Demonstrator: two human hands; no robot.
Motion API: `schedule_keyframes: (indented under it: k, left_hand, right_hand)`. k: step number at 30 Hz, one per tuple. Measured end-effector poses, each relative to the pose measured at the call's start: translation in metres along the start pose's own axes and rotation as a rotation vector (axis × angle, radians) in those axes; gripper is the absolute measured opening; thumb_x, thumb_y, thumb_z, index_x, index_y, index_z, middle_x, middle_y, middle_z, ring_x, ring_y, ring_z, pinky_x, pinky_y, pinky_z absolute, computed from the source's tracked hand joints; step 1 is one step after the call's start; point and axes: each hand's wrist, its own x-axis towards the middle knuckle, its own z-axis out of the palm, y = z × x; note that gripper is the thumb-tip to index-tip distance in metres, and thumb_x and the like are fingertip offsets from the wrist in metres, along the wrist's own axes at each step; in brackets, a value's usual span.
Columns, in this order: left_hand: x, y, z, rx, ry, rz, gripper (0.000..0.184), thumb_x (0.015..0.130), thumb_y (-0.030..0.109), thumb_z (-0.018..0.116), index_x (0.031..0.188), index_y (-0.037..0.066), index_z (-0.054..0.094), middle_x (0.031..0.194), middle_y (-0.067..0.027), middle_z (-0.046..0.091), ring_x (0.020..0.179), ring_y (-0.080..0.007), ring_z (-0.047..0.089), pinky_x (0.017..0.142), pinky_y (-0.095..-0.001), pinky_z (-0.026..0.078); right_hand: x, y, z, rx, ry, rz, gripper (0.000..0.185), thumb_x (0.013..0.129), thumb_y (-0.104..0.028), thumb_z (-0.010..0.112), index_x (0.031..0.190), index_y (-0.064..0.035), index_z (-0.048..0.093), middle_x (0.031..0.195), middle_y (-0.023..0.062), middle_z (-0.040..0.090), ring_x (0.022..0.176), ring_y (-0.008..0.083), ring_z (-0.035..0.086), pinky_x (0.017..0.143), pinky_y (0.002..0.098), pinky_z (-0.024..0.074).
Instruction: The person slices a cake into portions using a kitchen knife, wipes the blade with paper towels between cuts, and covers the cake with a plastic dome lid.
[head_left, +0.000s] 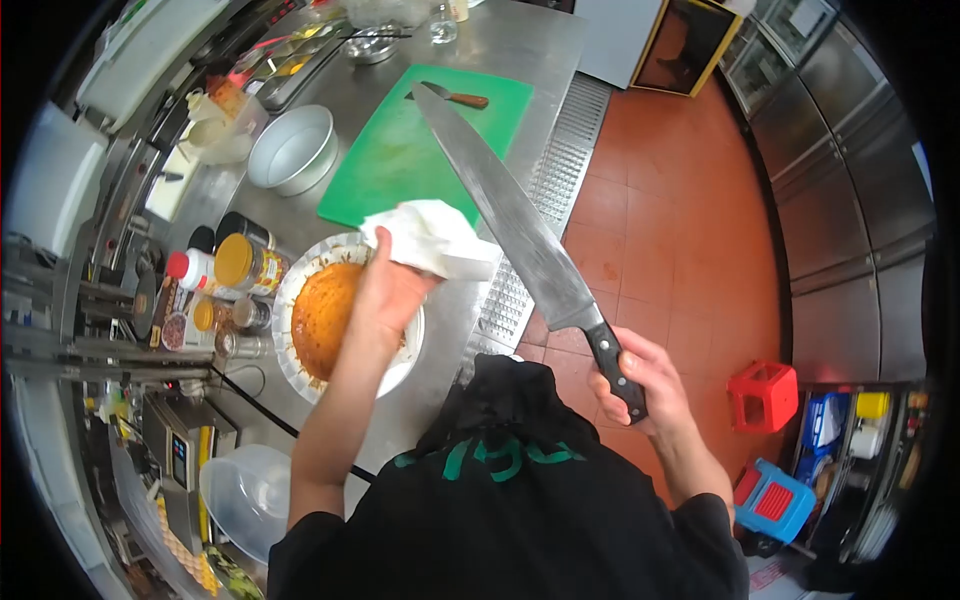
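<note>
My right hand (645,385) is wrapped round the black handle of a large chef's knife (510,215), its wide blade pointing up and left. A crumpled white cloth or paper towel (425,235) is in my left hand (395,290), to the left of the blade and apart from it. Partly behind my left forearm, a round golden-brown cake (325,310) sits on a plate lined with white paper (287,325). Beyond the cloth lies a green cutting board (385,150), with a small wooden-handled knife (467,100) on its far part.
An empty round cake tin (292,150) stands left of the board. Jars (235,262) and bottles crowd the counter's left side. A clear plastic bowl (250,500) is at lower left. Right of the steel counter (530,40) are a tiled floor, a red stool (762,395) and steel cabinets.
</note>
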Motion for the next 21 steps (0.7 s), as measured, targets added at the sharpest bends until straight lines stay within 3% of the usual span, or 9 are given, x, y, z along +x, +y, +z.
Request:
schedule_keyframes:
  k: [1, 4, 8, 11, 12, 15, 16, 19, 21]
  left_hand:
    - [-0.013, -0.009, 0.005, -0.023, -0.071, -0.009, 0.055, 0.096, 0.048, 0.035, 0.141, 0.018, 0.031, 0.139, -0.0082, 0.041, 0.128, -0.0278, 0.039, 0.104, -0.0520, 0.031]
    - [-0.039, -0.015, 0.015, -0.058, -0.049, -0.008, 0.053, 0.096, 0.048, 0.035, 0.142, 0.021, 0.031, 0.140, -0.0053, 0.040, 0.127, -0.0259, 0.039, 0.104, -0.0496, 0.031]
    - [-0.065, 0.019, 0.022, -0.196, -0.086, 0.221, 0.050, 0.096, 0.048, 0.036, 0.140, 0.024, 0.034, 0.138, -0.0042, 0.043, 0.125, -0.0246, 0.041, 0.104, -0.0464, 0.032]
    - [-0.079, 0.048, -0.025, -0.413, 0.000, 0.497, 0.048, 0.093, 0.039, 0.051, 0.127, 0.006, 0.046, 0.125, -0.0115, 0.053, 0.117, -0.0256, 0.049, 0.102, -0.0461, 0.036]
    - [-0.096, 0.050, -0.047, -0.467, 0.057, 0.611, 0.046, 0.092, 0.036, 0.055, 0.123, 0.003, 0.047, 0.119, -0.0124, 0.057, 0.111, -0.0251, 0.054, 0.098, -0.0447, 0.041]
    - [-0.187, 0.029, -0.037, -0.263, 0.583, 0.764, 0.041, 0.091, 0.032, 0.057, 0.119, 0.003, 0.051, 0.108, -0.0116, 0.061, 0.099, -0.0227, 0.060, 0.084, -0.0415, 0.051]
    - [-0.215, 0.016, -0.012, -0.272, 0.803, 0.751, 0.040, 0.092, 0.033, 0.056, 0.118, 0.003, 0.052, 0.109, -0.0121, 0.061, 0.101, -0.0222, 0.059, 0.082, -0.0424, 0.052]
    - [-0.227, -0.096, -0.076, -0.326, 0.833, 0.965, 0.040, 0.095, 0.037, 0.048, 0.116, 0.004, 0.054, 0.107, -0.0098, 0.061, 0.097, -0.0221, 0.060, 0.085, -0.0384, 0.050]
    - [-0.233, -0.170, -0.085, -0.850, 0.842, 1.050, 0.053, 0.094, 0.049, 0.042, 0.116, 0.003, 0.054, 0.109, -0.0120, 0.062, 0.095, -0.0224, 0.062, 0.086, -0.0363, 0.050]
  right_hand:
    - [0.008, 0.008, -0.005, 0.111, -0.057, 0.066, 0.051, 0.092, -0.028, 0.051, 0.131, 0.0010, 0.037, 0.071, 0.0137, 0.052, 0.044, 0.0098, 0.042, 0.035, 0.0206, 0.0320]
    - [0.027, 0.019, -0.011, 0.321, -0.174, 0.194, 0.043, 0.093, -0.026, 0.052, 0.124, 0.0032, 0.044, 0.073, 0.0130, 0.052, 0.047, 0.0098, 0.044, 0.037, 0.0203, 0.0342]
    - [0.043, 0.016, -0.023, 0.095, -0.189, 0.365, 0.044, 0.091, -0.029, 0.053, 0.122, 0.0011, 0.043, 0.065, 0.0109, 0.050, 0.041, 0.0090, 0.039, 0.032, 0.0207, 0.0297]
    - [0.055, 0.016, -0.076, -0.185, -0.242, 0.434, 0.041, 0.084, -0.037, 0.062, 0.105, -0.0043, 0.048, 0.053, 0.0053, 0.046, 0.033, 0.0087, 0.037, 0.027, 0.0208, 0.0269]
    - [0.057, 0.011, -0.064, -0.236, -0.244, 0.417, 0.040, 0.084, -0.035, 0.060, 0.098, 0.0000, 0.048, 0.057, 0.0072, 0.051, 0.036, 0.0096, 0.042, 0.030, 0.0211, 0.0321]
    - [0.094, 0.007, -0.092, -0.250, -0.208, 0.643, 0.035, 0.090, -0.033, 0.055, 0.108, -0.0039, 0.048, 0.063, 0.0049, 0.049, 0.040, 0.0087, 0.040, 0.034, 0.0187, 0.0313]
    - [0.109, 0.005, -0.078, -0.263, -0.057, 0.762, 0.030, 0.092, -0.027, 0.055, 0.111, -0.0041, 0.050, 0.065, 0.0031, 0.049, 0.040, 0.0073, 0.038, 0.037, 0.0178, 0.0311]
    - [0.173, 0.023, -0.051, -0.292, -0.437, 0.903, 0.048, 0.091, -0.031, 0.057, 0.131, -0.0089, 0.042, 0.079, 0.0093, 0.051, 0.045, 0.0086, 0.039, 0.037, 0.0177, 0.0313]
    - [0.212, 0.042, -0.041, -0.364, -0.637, 0.976, 0.041, 0.092, -0.034, 0.052, 0.120, -0.0059, 0.042, 0.075, 0.0090, 0.049, 0.044, 0.0094, 0.040, 0.035, 0.0192, 0.0314]
